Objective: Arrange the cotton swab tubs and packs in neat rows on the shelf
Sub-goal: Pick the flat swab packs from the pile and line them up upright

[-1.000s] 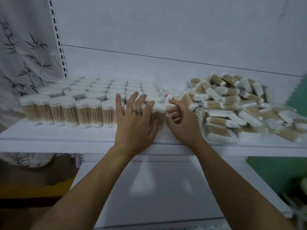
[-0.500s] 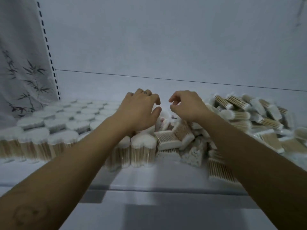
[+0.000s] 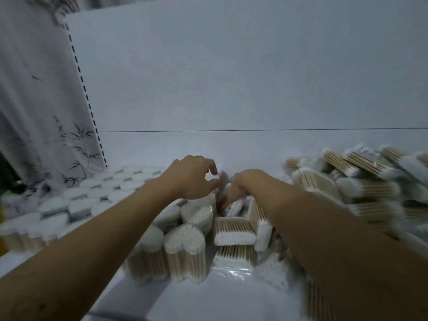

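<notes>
White shelf (image 3: 196, 300), pale back panel (image 3: 231, 77), bamboo-print curtain (image 3: 34, 112), left hand (image 3: 192, 179) and right hand (image 3: 245, 183) curled, grips unclear

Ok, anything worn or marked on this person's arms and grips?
Both arms are bare to the frame edge: no sleeves on the left forearm or right forearm. The left grip and right grip show no gloves, and no watch or bracelet shows at either wrist. A small dark mark sits atop the left grip; blur hides what it is.
</notes>
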Action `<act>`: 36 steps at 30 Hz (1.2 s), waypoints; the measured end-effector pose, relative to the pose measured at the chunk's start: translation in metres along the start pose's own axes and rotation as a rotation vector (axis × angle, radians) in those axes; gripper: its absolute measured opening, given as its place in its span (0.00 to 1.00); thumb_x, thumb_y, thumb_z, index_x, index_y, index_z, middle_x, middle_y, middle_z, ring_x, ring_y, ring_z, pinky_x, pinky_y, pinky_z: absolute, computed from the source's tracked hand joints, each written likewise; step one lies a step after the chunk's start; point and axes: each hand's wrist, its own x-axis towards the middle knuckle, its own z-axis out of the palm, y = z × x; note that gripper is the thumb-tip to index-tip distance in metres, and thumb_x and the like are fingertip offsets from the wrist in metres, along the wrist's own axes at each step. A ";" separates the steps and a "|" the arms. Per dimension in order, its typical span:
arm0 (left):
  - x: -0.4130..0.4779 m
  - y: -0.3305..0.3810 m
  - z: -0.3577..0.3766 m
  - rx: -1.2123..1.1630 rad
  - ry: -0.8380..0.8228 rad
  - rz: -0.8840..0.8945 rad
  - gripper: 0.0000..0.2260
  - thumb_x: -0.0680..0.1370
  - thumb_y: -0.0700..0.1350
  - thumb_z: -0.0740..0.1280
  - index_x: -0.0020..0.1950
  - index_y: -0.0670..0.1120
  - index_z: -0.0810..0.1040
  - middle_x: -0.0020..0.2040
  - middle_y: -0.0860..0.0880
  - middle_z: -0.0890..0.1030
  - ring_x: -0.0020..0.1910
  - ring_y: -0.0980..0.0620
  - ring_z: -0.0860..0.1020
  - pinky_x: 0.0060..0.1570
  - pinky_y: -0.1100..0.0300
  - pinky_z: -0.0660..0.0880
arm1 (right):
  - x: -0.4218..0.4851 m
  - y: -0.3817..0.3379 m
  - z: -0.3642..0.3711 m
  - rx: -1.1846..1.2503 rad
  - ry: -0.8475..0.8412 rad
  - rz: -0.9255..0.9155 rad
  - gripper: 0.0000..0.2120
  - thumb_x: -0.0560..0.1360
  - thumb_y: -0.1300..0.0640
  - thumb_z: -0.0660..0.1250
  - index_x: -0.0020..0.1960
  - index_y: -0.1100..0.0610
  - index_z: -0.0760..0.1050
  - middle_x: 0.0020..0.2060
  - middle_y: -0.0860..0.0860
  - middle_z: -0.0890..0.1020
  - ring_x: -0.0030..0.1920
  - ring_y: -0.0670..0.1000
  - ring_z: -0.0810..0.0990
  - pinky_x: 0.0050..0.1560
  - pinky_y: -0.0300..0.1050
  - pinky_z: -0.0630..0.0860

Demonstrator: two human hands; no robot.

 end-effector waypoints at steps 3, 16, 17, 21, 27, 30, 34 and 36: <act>-0.002 0.006 0.001 -0.013 -0.056 0.030 0.17 0.79 0.58 0.62 0.65 0.54 0.74 0.65 0.51 0.75 0.65 0.49 0.71 0.63 0.49 0.69 | 0.001 0.003 0.001 0.001 0.085 0.046 0.60 0.53 0.31 0.75 0.78 0.51 0.54 0.73 0.56 0.64 0.69 0.64 0.67 0.67 0.64 0.67; 0.013 -0.001 -0.009 -0.155 -0.035 0.106 0.16 0.79 0.57 0.63 0.63 0.52 0.76 0.64 0.51 0.76 0.63 0.51 0.72 0.64 0.48 0.69 | -0.005 0.003 0.007 0.035 0.211 0.056 0.33 0.59 0.45 0.76 0.61 0.55 0.74 0.54 0.53 0.77 0.53 0.59 0.78 0.58 0.59 0.75; 0.015 -0.002 -0.009 -0.162 -0.034 0.120 0.16 0.79 0.58 0.63 0.62 0.52 0.76 0.63 0.51 0.76 0.62 0.51 0.73 0.64 0.49 0.69 | -0.008 0.003 0.006 0.041 0.255 0.048 0.30 0.61 0.47 0.76 0.60 0.55 0.74 0.52 0.53 0.77 0.53 0.58 0.78 0.58 0.57 0.76; 0.019 -0.007 -0.017 -0.195 -0.013 0.154 0.15 0.79 0.56 0.64 0.62 0.53 0.76 0.63 0.52 0.76 0.62 0.51 0.73 0.64 0.50 0.69 | -0.013 0.010 -0.002 0.135 0.518 0.037 0.15 0.70 0.55 0.70 0.55 0.58 0.75 0.42 0.51 0.75 0.42 0.53 0.76 0.40 0.42 0.73; 0.022 -0.017 -0.022 -0.194 -0.029 0.208 0.15 0.79 0.57 0.64 0.63 0.53 0.75 0.63 0.52 0.75 0.62 0.51 0.72 0.65 0.48 0.68 | -0.025 0.029 -0.013 0.256 0.614 0.078 0.10 0.70 0.58 0.71 0.42 0.59 0.70 0.38 0.52 0.73 0.41 0.54 0.74 0.38 0.41 0.70; 0.025 -0.022 -0.024 -0.204 -0.022 0.236 0.15 0.79 0.57 0.64 0.63 0.53 0.75 0.63 0.52 0.75 0.63 0.51 0.72 0.65 0.48 0.68 | -0.039 0.037 -0.025 0.328 0.711 0.071 0.12 0.70 0.56 0.72 0.44 0.60 0.71 0.40 0.53 0.72 0.43 0.54 0.72 0.41 0.41 0.69; 0.032 -0.023 -0.024 -0.214 -0.034 0.281 0.15 0.79 0.57 0.64 0.64 0.53 0.75 0.64 0.52 0.74 0.62 0.51 0.72 0.64 0.49 0.69 | -0.059 0.049 -0.038 0.375 0.839 0.057 0.14 0.69 0.56 0.74 0.49 0.63 0.75 0.45 0.55 0.75 0.45 0.54 0.72 0.43 0.42 0.69; 0.035 -0.019 -0.024 -0.222 -0.033 0.316 0.15 0.79 0.57 0.64 0.64 0.53 0.75 0.64 0.52 0.75 0.61 0.51 0.72 0.64 0.50 0.69 | -0.069 0.054 -0.041 0.437 0.886 0.055 0.15 0.69 0.57 0.75 0.49 0.64 0.75 0.45 0.55 0.76 0.47 0.55 0.74 0.43 0.44 0.70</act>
